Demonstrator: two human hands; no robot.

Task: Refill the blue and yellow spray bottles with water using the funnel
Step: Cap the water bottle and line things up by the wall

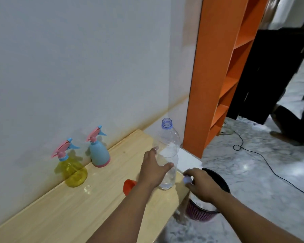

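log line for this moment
left hand: holds clear bottle, uncapped | right hand: holds cap | funnel: on table | spray bottles: capped

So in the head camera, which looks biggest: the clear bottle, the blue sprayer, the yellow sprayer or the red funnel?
1. Clear bottle, tallest.
2. Yellow sprayer and blue sprayer: too alike to rank; yellow is nearer.
3. Red funnel, smallest, partly hidden by the left arm.

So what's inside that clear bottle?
The clear bottle, uncapped and gripped by the left hand, looks nearly empty: droplets on its walls, perhaps a little water at the bottom. The hand covers part of its side.
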